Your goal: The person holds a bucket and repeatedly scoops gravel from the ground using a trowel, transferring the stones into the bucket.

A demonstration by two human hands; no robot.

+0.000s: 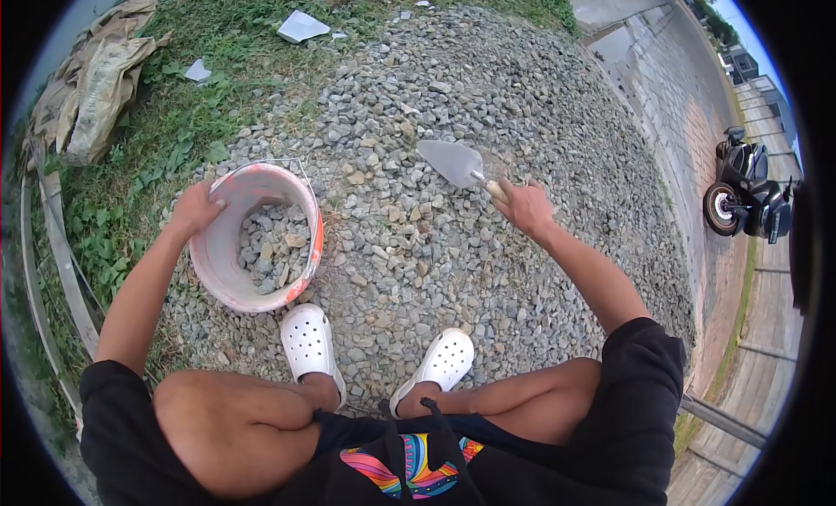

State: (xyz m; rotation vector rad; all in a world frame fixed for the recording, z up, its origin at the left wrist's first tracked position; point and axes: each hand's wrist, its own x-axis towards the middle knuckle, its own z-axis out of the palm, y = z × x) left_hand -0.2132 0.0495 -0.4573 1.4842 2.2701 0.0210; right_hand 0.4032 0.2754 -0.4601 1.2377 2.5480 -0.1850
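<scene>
My left hand (198, 208) grips the rim of a bucket (204, 260) on its left side, thumb over the edge. The bucket is whitish inside with orange-red stains, tips towards me, and has grey stones (275, 243) at its bottom. A thin wire handle rests along its far rim. In my right hand (526, 206) is the wooden handle of a trowel (451, 162). Its pointed metal blade reaches left over the gravel pile (514, 97), with no stones showing on it.
White clogs (306, 340) on my feet stand on the gravel, one close by the bucket. Grass with pale broken tile pieces (302, 27) and a crumpled sack (104, 92) lies at the far left. A motorcycle (751, 188) is parked on the paving at right.
</scene>
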